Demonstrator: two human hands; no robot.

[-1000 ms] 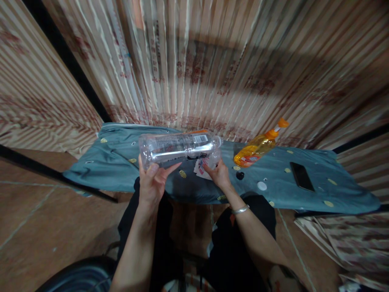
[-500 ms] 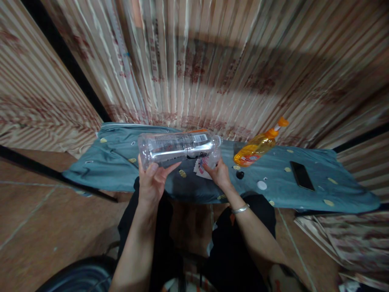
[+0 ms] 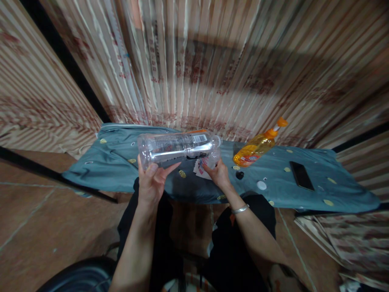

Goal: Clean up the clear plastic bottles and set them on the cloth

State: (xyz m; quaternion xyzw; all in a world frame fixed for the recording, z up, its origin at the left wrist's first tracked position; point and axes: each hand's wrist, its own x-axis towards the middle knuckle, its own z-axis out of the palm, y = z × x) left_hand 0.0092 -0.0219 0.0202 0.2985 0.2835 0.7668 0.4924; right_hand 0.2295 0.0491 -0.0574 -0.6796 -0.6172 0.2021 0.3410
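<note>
A clear plastic bottle (image 3: 173, 148) with a printed label lies sideways between my hands, its uncapped-looking neck toward the right. My left hand (image 3: 152, 182) grips its base end from below, thumb along the near side. Near the neck, my right hand (image 3: 219, 173) holds the shoulder; some fingers are hidden behind the plastic. Beneath the bottle, partly covered, a small pale packet (image 3: 201, 169) with pink and blue print rests on the cloth. Just right of my right hand are a small black object (image 3: 240, 175) and a white round cap (image 3: 261, 185).
An orange pump bottle (image 3: 255, 149) of yellow liquid stands on the teal cloth-covered table (image 3: 304, 158), toward the back. Farther right lies a black phone (image 3: 302, 175). Striped curtains (image 3: 194, 61) hang behind, with dark metal poles (image 3: 69, 61) at the sides. A black round basin-like thing (image 3: 79, 275) is at lower left.
</note>
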